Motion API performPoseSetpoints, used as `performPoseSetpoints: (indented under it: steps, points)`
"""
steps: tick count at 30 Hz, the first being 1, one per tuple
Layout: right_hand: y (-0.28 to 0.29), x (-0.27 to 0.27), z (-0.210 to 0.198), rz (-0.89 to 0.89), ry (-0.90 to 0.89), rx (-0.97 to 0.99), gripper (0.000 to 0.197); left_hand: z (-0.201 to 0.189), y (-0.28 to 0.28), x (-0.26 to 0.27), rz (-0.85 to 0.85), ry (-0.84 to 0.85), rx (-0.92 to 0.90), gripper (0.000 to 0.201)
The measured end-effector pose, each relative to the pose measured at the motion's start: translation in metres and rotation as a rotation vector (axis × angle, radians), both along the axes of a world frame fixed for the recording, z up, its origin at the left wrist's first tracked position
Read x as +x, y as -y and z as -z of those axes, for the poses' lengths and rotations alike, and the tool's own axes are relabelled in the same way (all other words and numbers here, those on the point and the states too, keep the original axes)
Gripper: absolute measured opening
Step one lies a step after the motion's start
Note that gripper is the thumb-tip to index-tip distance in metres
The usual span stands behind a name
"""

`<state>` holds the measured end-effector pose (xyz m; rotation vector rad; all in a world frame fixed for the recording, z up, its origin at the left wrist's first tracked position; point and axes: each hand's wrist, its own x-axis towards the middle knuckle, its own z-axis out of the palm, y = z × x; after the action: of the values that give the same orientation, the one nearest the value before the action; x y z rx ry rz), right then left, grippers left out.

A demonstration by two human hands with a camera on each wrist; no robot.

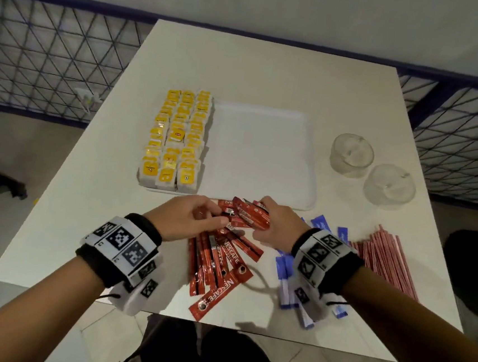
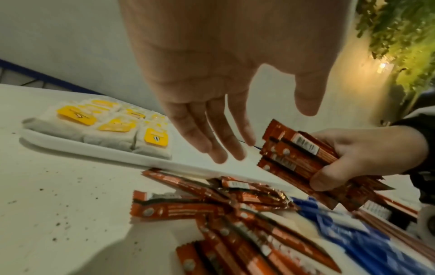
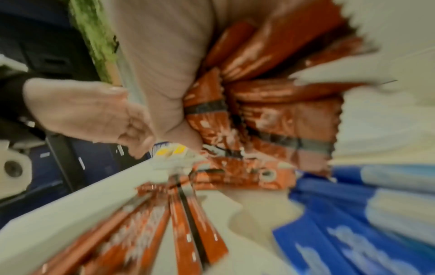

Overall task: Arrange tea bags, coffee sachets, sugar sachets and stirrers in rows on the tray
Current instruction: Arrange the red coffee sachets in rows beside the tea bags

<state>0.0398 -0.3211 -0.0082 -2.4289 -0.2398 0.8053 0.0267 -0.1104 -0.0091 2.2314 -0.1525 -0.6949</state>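
A white tray [image 1: 261, 153] lies mid-table, with yellow-tagged tea bags [image 1: 177, 137] in three rows on its left part. My right hand [image 1: 263, 221] grips a bundle of red coffee sachets [image 1: 250, 214] just in front of the tray's near edge. In the left wrist view the same bundle [image 2: 299, 154] sits in the right hand's curled fingers [image 2: 353, 158]. My left hand [image 2: 263, 134] hovers beside it with straight fingers and holds nothing. More coffee sachets [image 1: 218, 263] lie loose below the hands. Blue sugar sachets [image 1: 287, 276] and red-striped stirrers [image 1: 382, 258] lie to the right.
Two empty glass jars [image 1: 351, 155] [image 1: 389, 185] stand right of the tray. The white table [image 1: 82, 224] ends close to my body at the front. Blue mesh fencing [image 1: 53, 61] runs behind it, and a dark seat [image 1: 472, 261] sits at the right.
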Motion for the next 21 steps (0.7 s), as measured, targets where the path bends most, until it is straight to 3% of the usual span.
performPoseSetpoints:
  steps: [2,6,11,15,21]
  points:
    - [-0.002,0.006,-0.014,0.067,0.003,0.101,0.041,-0.008,0.003,0.004,-0.016,-0.098,-0.029,0.059]
    - [-0.02,0.022,-0.042,0.135,0.052,0.276,0.049,-0.03,0.024,0.02,-0.054,-0.246,-0.186,0.09]
    - [-0.058,0.045,-0.057,0.166,0.119,0.385,0.057,-0.059,0.051,0.039,-0.471,-0.407,-0.656,0.051]
    - [-0.08,0.055,-0.062,0.174,0.065,0.43,0.084,-0.065,0.039,0.05,-0.591,-0.373,-0.732,0.033]
    - [-0.092,0.073,-0.063,0.082,-0.005,0.229,0.079,-0.066,0.006,0.066,-0.603,-0.381,-0.716,0.015]
